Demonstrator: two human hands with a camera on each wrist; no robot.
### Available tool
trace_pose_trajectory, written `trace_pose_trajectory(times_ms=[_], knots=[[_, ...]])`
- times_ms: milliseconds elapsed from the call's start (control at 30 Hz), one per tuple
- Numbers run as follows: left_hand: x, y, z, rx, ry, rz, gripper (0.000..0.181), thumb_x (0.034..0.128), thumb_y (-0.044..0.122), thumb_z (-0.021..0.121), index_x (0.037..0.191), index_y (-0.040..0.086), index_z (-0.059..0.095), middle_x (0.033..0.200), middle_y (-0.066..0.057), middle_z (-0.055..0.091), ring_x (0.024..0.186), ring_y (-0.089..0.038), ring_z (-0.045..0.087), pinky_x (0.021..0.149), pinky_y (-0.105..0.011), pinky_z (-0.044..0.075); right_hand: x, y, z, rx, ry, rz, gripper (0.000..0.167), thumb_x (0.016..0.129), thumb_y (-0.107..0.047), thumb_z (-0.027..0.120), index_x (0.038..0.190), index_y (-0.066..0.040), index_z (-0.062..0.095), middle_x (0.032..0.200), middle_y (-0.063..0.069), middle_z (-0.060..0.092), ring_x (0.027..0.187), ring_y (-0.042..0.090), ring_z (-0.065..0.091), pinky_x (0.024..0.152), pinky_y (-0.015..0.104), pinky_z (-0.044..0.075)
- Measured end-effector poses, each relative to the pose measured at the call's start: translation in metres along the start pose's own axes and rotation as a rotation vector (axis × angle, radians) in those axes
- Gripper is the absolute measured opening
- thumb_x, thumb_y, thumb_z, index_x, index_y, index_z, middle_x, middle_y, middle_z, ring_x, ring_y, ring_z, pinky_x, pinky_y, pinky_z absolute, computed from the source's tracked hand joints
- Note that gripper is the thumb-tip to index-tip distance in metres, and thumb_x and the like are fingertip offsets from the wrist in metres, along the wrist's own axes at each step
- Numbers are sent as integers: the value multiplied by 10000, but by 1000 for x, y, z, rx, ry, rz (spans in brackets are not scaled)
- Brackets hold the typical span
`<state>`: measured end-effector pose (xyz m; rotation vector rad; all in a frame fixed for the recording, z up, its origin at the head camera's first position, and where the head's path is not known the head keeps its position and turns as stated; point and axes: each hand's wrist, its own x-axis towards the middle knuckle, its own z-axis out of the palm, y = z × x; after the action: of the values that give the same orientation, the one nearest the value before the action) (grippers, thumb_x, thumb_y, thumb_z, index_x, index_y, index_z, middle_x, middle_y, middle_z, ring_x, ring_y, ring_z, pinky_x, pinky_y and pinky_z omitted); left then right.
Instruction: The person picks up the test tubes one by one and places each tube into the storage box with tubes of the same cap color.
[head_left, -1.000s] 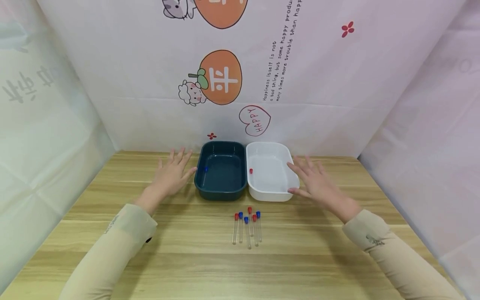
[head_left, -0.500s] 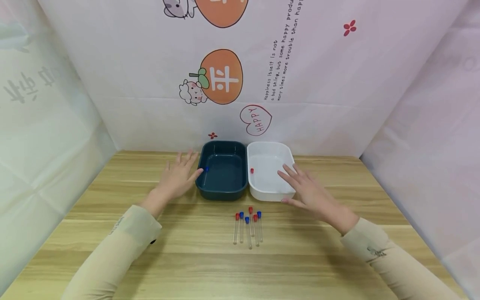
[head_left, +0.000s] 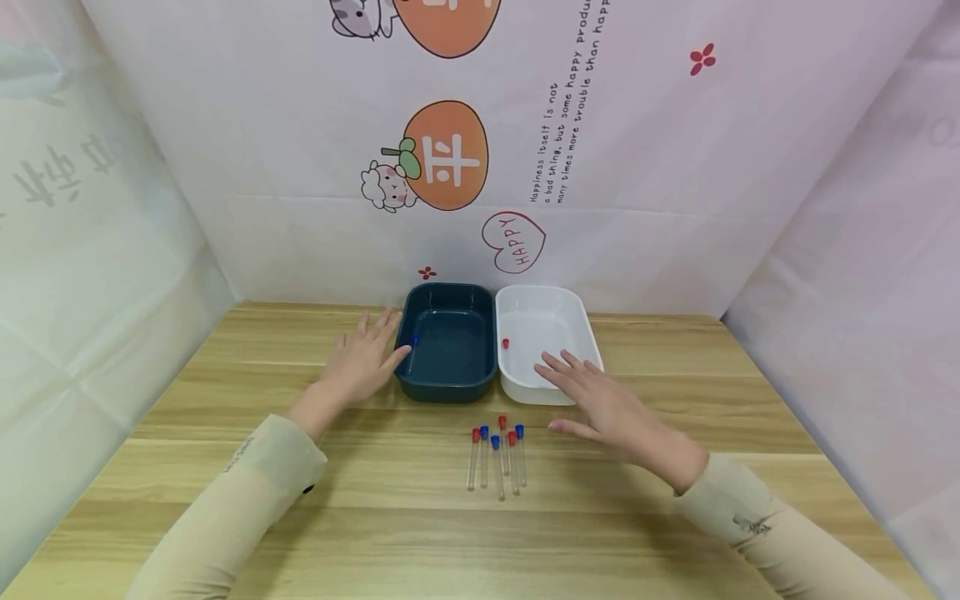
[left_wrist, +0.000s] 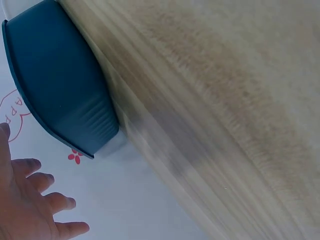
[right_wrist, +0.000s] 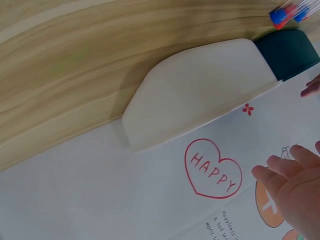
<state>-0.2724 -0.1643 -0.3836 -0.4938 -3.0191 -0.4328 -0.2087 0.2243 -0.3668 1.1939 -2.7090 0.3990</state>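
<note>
In the head view, several clear tubes [head_left: 502, 477] with red or blue caps lie in a loose cluster on the table. Behind them a dark teal bin [head_left: 446, 390] stands beside a white bin [head_left: 543, 395]. One small blue piece [head_left: 416, 340] is in the teal bin, and a small red piece [head_left: 506, 343] is in the white one. My left hand [head_left: 358, 365], fingers spread, is at the teal bin's left side; contact with the rim is unclear. Over the white bin's front right corner hovers my right hand [head_left: 611, 412], fingers extended, holding nothing.
The wood-grain table [head_left: 420, 542] meets a printed white cloth [head_left: 637, 250] right behind the bins. Similar pale cloth hangs at the left [head_left: 97, 250] and right [head_left: 862, 275]. Both bins sit close together near the back edge.
My right hand has moved left and nearer to me, from the white bin's right side to its front corner. My left hand has shifted slightly right. Tubes and bins keep their places.
</note>
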Motion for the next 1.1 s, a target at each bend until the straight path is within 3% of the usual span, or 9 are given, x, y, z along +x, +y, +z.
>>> trace_pose_trajectory(times_ms=[200, 633, 800, 1100], knots=[[2, 0, 6, 7, -11, 6, 715, 1102, 492, 375, 1654, 88, 165, 1706, -134, 115, 1532, -466, 67, 1133, -754, 112, -1, -8, 4, 23, 10, -38, 797, 1016, -627, 469, 1550, -39, 423, 1600, 175, 397, 1463, 444, 340, 1154, 607, 295], [2, -3, 18, 0, -37, -18, 748, 1089, 520, 394, 1652, 82, 168, 1702, -146, 129, 1538, -453, 38, 1136, -751, 121, -5, -21, 21, 48, -43, -23, 714, 989, -435, 662, 1550, -55, 435, 1563, 160, 454, 1393, 379, 471, 1079, 577, 423], [1, -4, 19, 6, -49, -22, 756, 1086, 529, 397, 1653, 86, 166, 1703, -140, 123, 1536, -457, 44, 1137, -751, 116, -5, -20, 30, 54, -41, -48, 712, 953, -333, 730, 1518, 6, 461, 1540, 186, 474, 1385, 381, 476, 1101, 585, 393], [0, -4, 20, 11, -58, -22, 768, 1083, 534, 404, 1652, 79, 162, 1697, -148, 152, 1531, -470, 73, 1138, -751, 110, -2, -16, 39, 79, -100, 23, 699, 982, -383, 692, 1529, -15, 461, 1559, 179, 453, 1409, 383, 443, 1121, 584, 368]])
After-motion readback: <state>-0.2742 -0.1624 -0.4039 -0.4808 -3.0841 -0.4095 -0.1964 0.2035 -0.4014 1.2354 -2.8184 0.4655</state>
